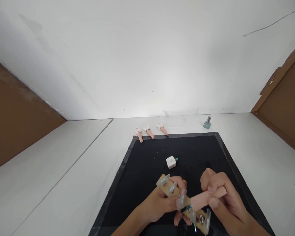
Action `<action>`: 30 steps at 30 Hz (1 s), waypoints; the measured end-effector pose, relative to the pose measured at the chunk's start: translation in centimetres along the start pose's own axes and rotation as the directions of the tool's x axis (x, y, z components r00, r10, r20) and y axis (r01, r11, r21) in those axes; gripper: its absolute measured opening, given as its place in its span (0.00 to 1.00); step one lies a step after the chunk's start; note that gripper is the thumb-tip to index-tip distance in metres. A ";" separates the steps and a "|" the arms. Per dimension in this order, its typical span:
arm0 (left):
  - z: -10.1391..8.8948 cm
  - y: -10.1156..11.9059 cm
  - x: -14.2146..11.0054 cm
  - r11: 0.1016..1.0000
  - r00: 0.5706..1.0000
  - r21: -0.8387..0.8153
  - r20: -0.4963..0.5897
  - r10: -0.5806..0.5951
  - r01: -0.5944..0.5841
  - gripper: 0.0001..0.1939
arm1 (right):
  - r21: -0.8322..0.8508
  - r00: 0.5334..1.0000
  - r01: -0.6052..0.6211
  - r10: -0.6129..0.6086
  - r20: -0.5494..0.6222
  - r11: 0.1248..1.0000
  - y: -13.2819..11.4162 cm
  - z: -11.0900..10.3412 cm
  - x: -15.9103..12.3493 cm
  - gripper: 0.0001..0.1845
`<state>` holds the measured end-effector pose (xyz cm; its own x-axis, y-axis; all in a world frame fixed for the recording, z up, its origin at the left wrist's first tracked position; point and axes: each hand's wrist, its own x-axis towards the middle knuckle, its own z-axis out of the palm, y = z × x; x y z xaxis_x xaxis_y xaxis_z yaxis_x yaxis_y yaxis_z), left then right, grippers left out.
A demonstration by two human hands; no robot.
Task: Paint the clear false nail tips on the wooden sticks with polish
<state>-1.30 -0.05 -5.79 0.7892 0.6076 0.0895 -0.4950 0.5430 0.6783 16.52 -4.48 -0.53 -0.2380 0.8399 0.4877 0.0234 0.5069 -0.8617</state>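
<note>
I see the left hand (159,206) curled around a wooden bar (166,189), the right hand (229,202) pinching a pink-handled brush (202,199). I count five nail tips (183,196), five bottles (171,163).

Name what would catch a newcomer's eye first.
First, probably, the tan bar with clear nail tips in the left hand, lower centre. Next, the pink cap in the right hand, its brush at the bar. Then the white bottle on the black mat beyond the hands.
</note>
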 end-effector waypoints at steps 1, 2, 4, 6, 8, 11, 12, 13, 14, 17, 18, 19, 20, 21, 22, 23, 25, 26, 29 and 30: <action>0.0 0.0 0.1 1.000 1.000 0.006 0.001 0.002 -0.002 0.09 | -0.023 1.000 0.001 -0.001 0.015 1.000 -0.1 0.0 0.1 0.07; 0.0 -0.1 0.2 1.000 1.000 0.010 0.008 0.003 -0.003 0.09 | -0.044 1.000 0.006 -0.005 0.020 0.999 -0.1 -0.1 0.2 0.07; -0.1 -0.2 0.2 1.000 0.999 0.005 0.034 -0.003 0.002 0.09 | -0.074 1.000 0.020 -0.019 0.014 0.997 -0.1 -0.1 0.3 0.07; -0.2 -0.3 0.1 1.000 0.999 -0.011 0.047 -0.004 0.005 0.08 | -0.089 0.999 0.032 -0.033 -0.003 0.996 0.1 -0.1 0.1 0.06; -0.3 -0.4 0.0 1.000 0.999 -0.027 0.050 -0.004 0.005 0.08 | -0.104 0.999 0.030 -0.034 -0.035 0.994 0.4 -0.1 -0.1 0.05; -0.3 -0.4 -0.2 1.000 0.999 -0.028 0.047 0.000 0.001 0.08 | -0.112 0.995 0.019 -0.030 -0.098 0.994 0.4 0.0 -0.4 0.04; -0.3 -0.4 -0.2 1.000 0.999 -0.022 0.046 -0.003 0.004 0.08 | -0.102 0.994 0.021 -0.032 -0.108 0.995 0.4 -0.1 -0.4 0.04; -0.3 -0.3 -0.1 1.000 0.999 -0.013 0.042 -0.006 0.006 0.08 | -0.087 0.994 0.028 -0.037 -0.106 0.996 0.3 -0.1 -0.4 0.04; -0.3 -0.3 -0.1 1.000 0.999 -0.002 0.036 -0.008 0.008 0.08 | -0.071 0.995 0.040 -0.047 -0.093 0.997 0.2 -0.1 -0.3 0.04; -0.3 -0.2 0.1 1.000 1.000 0.021 0.006 -0.006 0.006 0.08 | -0.063 0.997 0.074 -0.075 -0.021 0.995 -0.1 -0.2 0.1 0.07; -0.2 -0.2 0.2 1.000 1.000 0.025 -0.002 -0.007 0.007 0.08 | -0.080 0.996 0.083 -0.084 -0.002 0.993 -0.2 -0.2 0.3 0.07; -0.2 -0.2 0.2 1.000 1.000 0.026 -0.008 -0.009 0.009 0.08 | -0.102 0.996 0.089 -0.088 0.012 0.991 -0.2 -0.2 0.3 0.07; -0.2 -0.2 0.2 1.000 1.000 0.027 -0.009 -0.013 0.013 0.08 | -0.125 0.996 0.094 -0.092 0.018 0.988 -0.1 -0.2 0.4 0.06; -0.3 -0.2 0.2 1.000 1.000 0.026 -0.008 -0.015 0.015 0.08 | -0.143 0.996 0.094 -0.093 0.014 0.985 0.0 -0.2 0.3 0.06; -0.3 -0.2 0.1 1.000 1.000 0.024 -0.001 -0.012 0.012 0.08 | -0.154 0.996 0.090 -0.091 0.001 0.984 0.0 -0.2 0.3 0.05; -0.3 -0.2 0.1 1.000 1.000 0.021 0.010 -0.008 0.008 0.09 | -0.155 0.996 0.085 -0.088 -0.016 0.984 0.1 -0.2 0.2 0.05; -0.3 -0.3 0.1 1.000 1.000 0.020 0.022 -0.006 0.005 0.10 | -0.130 0.995 0.074 -0.081 -0.052 0.989 0.1 -0.2 0.0 0.05; -0.4 -0.3 0.1 1.000 1.000 0.024 0.024 -0.005 0.005 0.09 | -0.111 0.995 0.071 -0.078 -0.057 0.991 0.1 -0.2 0.0 0.05; -0.4 -0.3 0.1 0.999 1.000 0.046 0.007 -0.007 0.007 0.08 | -0.087 0.997 0.073 -0.075 -0.014 0.994 -0.1 -0.2 0.0 0.07; -0.3 -0.3 0.1 0.999 1.000 0.054 0.005 -0.009 0.009 0.09 | -0.098 0.998 0.067 -0.067 -0.004 0.993 -0.1 -0.2 0.0 0.07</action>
<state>-1.20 0.06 -6.22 0.7955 0.5997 0.0867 -0.4675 0.5164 0.7175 16.68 -4.47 -0.39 -0.2350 0.8046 0.5453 0.1023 0.5784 -0.8093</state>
